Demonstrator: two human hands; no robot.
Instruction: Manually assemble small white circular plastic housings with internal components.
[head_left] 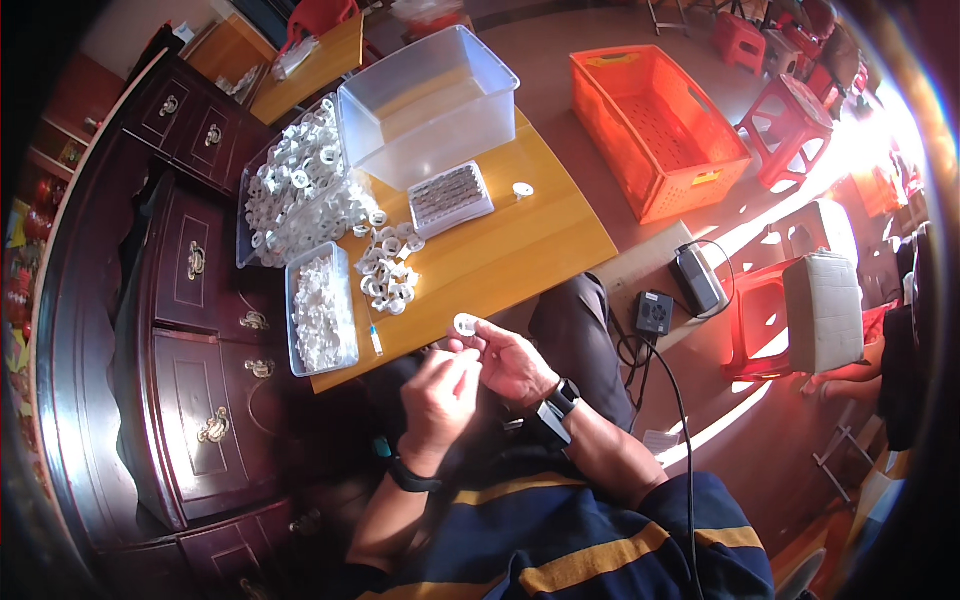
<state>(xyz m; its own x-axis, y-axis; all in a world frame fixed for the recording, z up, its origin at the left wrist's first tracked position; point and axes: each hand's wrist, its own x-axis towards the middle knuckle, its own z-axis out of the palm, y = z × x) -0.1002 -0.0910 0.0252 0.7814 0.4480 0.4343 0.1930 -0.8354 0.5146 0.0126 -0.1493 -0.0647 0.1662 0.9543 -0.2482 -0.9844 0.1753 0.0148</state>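
Observation:
Just off the table's near edge, my right hand (517, 368) pinches a small white round plastic part (464, 324) between thumb and fingertips. My left hand (440, 398) is closed beside it, fingers curled in a pinch; anything in them is too small or hidden to make out. On the wooden table (510, 235) lies a loose pile of white ring-shaped plastic parts (388, 270). Left of that pile, a shallow clear tray (351, 345) holds many small white pieces. A white box (482, 210) behind the pile contains rows of small metallic parts. One white round part (523, 190) sits alone to its right.
A large bin of white parts (300, 185) and a translucent tub (430, 135) stand at the back. A blue-and-white stick (376, 340) lies near the table edge. Dark drawers (190, 410) flank the left; an orange crate (650, 185), red stools and a black cable (690, 450) are right.

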